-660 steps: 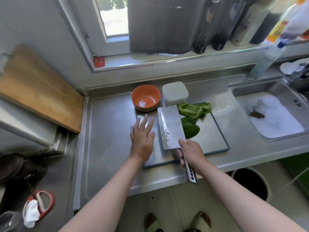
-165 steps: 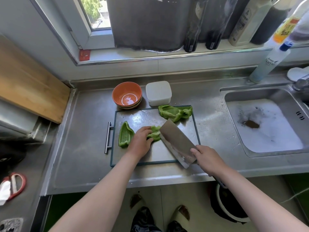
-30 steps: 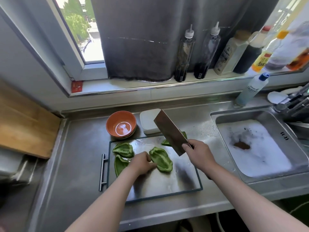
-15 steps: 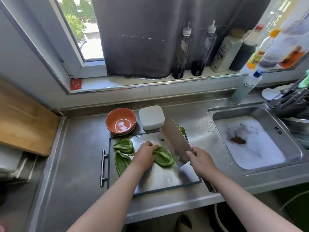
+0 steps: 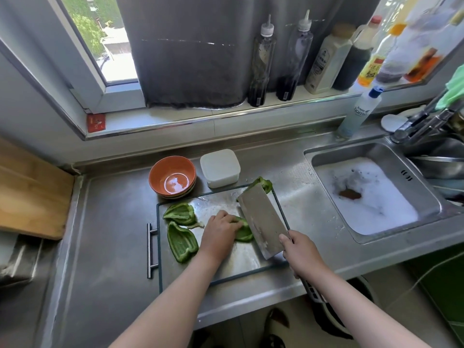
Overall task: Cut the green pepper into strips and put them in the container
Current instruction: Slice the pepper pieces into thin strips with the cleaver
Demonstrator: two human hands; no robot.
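Pepper [image 5: 182, 241] sits in pieces on the board [image 5: 226, 268]. Starting at the left edge, two open halves lie inner side up, one behind the other, just beside the board's bar [image 5: 150, 249]. Moving right, the left hand [image 5: 219, 234] pins a third piece [image 5: 244, 233] flat, with its fingers [image 5: 231, 218] curled over it, knuckles toward the blade. Next comes the cleaver [image 5: 263, 219], its broad face leaning at that piece's right side. The right hand [image 5: 301, 252] is wrapped round the grip at the blade's heel. Past the blade tip, a fourth piece [image 5: 265, 183] peeks out at the board's far corner. The white container [image 5: 219, 168], which looks closed, stands on the table just behind the board.

My read on handling: the flesh is light, crisp and curved, with waxy skin. The board looks wet, so a piece may skid. It is best pressed flat from above, fingertips tucked back.

Hard to make out: whether the edge has bitten in yet, and how much of the held piece hides under hand and blade. I see no strips.
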